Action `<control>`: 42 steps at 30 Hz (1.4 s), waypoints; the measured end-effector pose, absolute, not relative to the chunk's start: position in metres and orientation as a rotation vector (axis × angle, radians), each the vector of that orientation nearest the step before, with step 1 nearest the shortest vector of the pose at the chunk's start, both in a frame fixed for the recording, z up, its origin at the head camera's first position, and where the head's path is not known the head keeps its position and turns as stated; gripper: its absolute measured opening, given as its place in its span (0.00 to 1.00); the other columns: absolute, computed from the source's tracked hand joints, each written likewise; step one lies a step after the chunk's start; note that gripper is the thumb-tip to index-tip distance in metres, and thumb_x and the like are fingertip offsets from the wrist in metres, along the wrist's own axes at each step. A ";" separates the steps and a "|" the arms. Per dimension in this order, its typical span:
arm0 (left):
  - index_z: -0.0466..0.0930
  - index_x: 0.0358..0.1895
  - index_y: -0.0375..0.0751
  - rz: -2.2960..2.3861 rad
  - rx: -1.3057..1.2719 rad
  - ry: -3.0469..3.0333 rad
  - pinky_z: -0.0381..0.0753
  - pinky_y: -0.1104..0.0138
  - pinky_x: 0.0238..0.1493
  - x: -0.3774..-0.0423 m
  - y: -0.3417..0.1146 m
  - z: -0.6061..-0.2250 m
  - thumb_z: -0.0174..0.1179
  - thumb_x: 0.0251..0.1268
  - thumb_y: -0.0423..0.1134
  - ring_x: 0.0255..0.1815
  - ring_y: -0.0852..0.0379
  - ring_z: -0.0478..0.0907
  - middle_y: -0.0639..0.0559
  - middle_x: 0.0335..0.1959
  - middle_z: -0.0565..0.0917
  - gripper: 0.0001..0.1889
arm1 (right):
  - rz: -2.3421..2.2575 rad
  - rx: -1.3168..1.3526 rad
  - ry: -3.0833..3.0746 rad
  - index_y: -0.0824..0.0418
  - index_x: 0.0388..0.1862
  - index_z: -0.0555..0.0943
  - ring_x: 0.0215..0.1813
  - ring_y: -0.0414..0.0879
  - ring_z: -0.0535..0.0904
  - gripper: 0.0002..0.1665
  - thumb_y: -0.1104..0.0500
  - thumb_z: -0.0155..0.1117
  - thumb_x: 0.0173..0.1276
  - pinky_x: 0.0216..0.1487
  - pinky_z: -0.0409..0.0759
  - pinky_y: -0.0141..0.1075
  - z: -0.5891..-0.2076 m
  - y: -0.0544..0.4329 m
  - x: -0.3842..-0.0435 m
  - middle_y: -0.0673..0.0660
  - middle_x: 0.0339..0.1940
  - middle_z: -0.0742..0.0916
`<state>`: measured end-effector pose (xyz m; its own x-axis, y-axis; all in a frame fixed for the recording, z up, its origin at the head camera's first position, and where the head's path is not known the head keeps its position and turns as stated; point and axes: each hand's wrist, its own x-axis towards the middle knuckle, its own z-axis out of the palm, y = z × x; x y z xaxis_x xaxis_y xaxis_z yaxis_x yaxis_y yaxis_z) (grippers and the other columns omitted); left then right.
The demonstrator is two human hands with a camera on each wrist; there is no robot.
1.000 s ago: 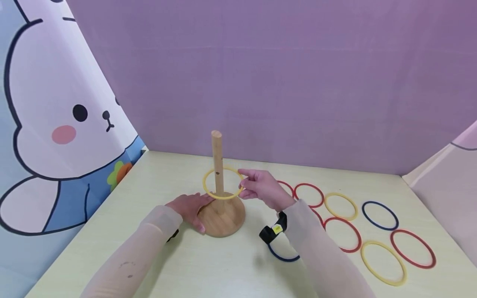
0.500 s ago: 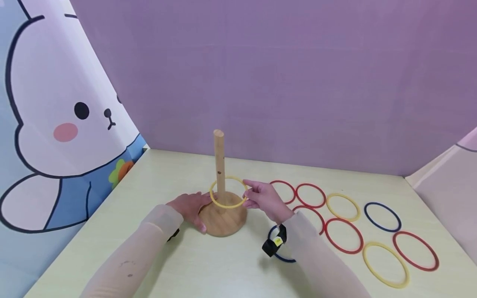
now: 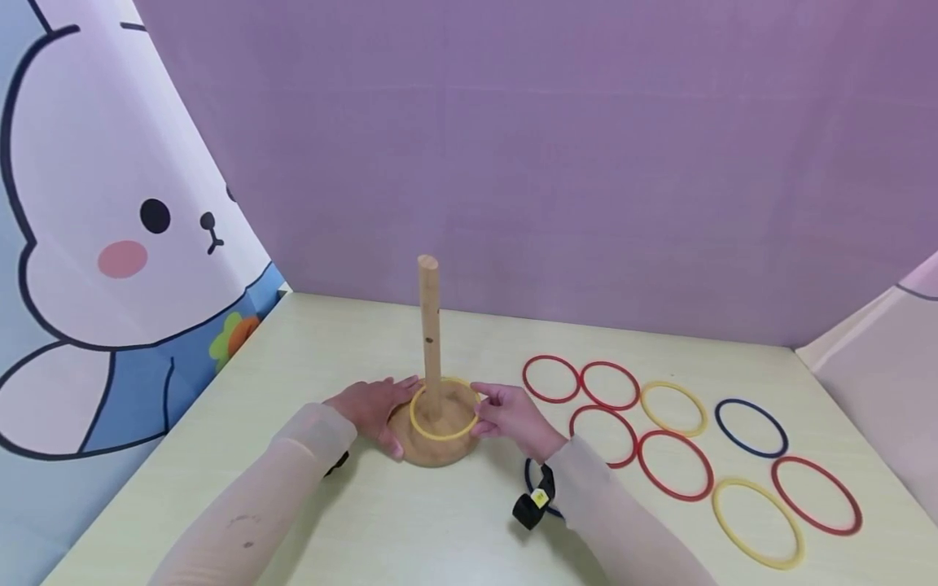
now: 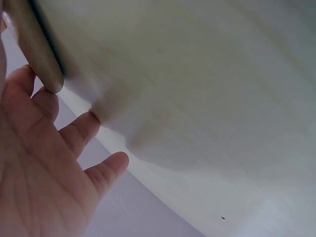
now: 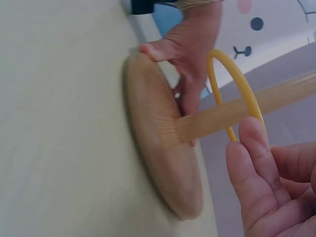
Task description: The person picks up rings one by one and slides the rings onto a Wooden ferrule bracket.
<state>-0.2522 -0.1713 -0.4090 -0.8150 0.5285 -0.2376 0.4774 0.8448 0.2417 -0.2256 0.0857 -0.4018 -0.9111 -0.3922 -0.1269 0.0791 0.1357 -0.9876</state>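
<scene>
A wooden post stands upright on a round wooden base on the table. My left hand rests at the base's left side, fingers spread along its edge; in the left wrist view, fingertips touch the rim. With thumb and fingers, my right hand pinches the right side of a yellow ring. The ring encircles the post low down, and in the right wrist view the same ring is raised off the base, tilted against the post.
To the right lie several red rings, two yellow rings and a blue ring. Another blue ring is partly hidden by the right wrist's camera. A purple cloth hangs behind the table.
My right hand has lowered the yellow ring along the post, from about mid-height to just above the base. The left hand has stayed at the base.
</scene>
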 end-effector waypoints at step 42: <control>0.56 0.75 0.46 0.168 0.715 2.714 0.66 0.44 0.62 -0.251 -0.168 -0.405 0.76 0.38 0.58 0.70 0.34 0.59 0.48 0.75 0.58 0.57 | -1.339 -0.289 2.384 0.71 0.66 0.69 0.21 0.43 0.79 0.30 0.69 0.61 0.64 0.27 0.82 0.34 -0.413 0.076 -0.235 0.58 0.24 0.81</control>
<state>-0.2512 -0.1684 -0.4051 -0.8203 0.4970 -0.2831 0.4583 0.8673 0.1945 -0.2350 0.0759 -0.4130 -0.9028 -0.3614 -0.2330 0.0111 0.5221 -0.8528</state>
